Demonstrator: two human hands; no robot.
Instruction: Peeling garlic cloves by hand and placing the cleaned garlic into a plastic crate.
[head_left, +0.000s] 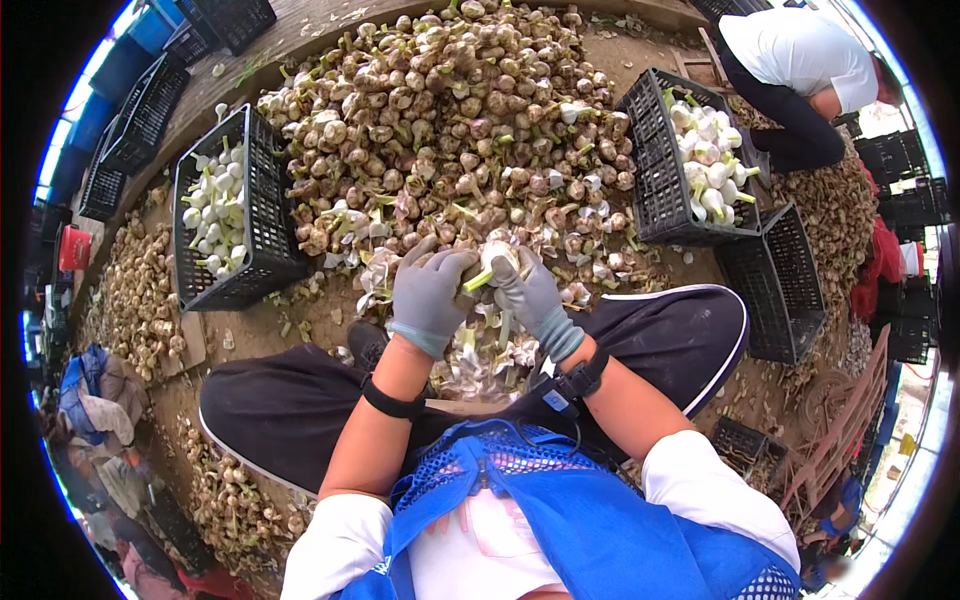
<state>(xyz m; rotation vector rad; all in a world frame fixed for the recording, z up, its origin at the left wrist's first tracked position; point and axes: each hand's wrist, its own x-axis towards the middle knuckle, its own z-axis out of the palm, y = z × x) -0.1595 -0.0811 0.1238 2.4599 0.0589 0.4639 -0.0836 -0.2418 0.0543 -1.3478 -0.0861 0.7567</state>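
My left hand (433, 291), in a grey knit glove, has its fingers bent against a garlic bulb (495, 253) with a short green stem. My right hand (531, 292), gloved alike, grips the same bulb, its thumb on the bulb's side. A pale green strip, perhaps a blade or a stem, points down from under my right hand; I cannot tell which. Loose white and purplish garlic skins (476, 367) lie below my hands, between my legs. Just beyond my hands rises a large heap of unpeeled garlic bulbs (465, 112) with dirty skins.
Black plastic crates of cleaned white garlic stand to the left (259, 255) and right (660, 187) of the heap. Another black crate (780, 292) lies at the right. A co-worker in a white shirt (799, 56) bends over at the upper right. A wooden plank edges the heap's far side.
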